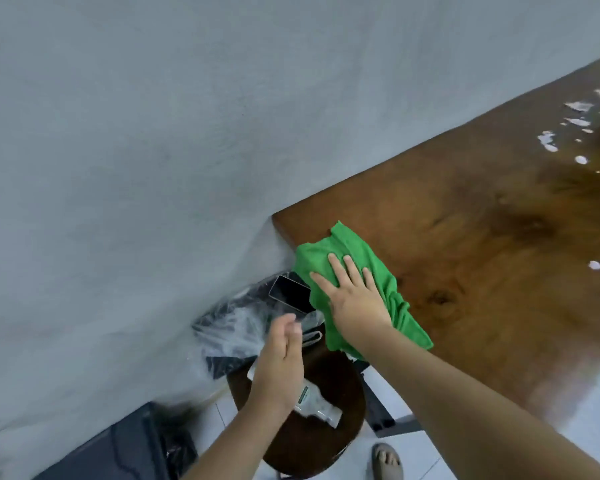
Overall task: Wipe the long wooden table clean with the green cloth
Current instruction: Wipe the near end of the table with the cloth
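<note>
The long wooden surface [482, 271] carried the green cloth [354, 244] at its corner, draped over the edge. The right hand [355, 299] pressed flat on it, grip wide, fingers spread; the left hand [281, 358] hovered beside, fingers straight, grip empty.

A crumpled bright green microfibre cloth [357, 261] lies on the end corner of the long glossy brown wooden table [482, 254].

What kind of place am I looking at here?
Probably an indoor room, home or small shop: a long wooden table along a plain grey wall, a tiled floor and a round stool.
</note>
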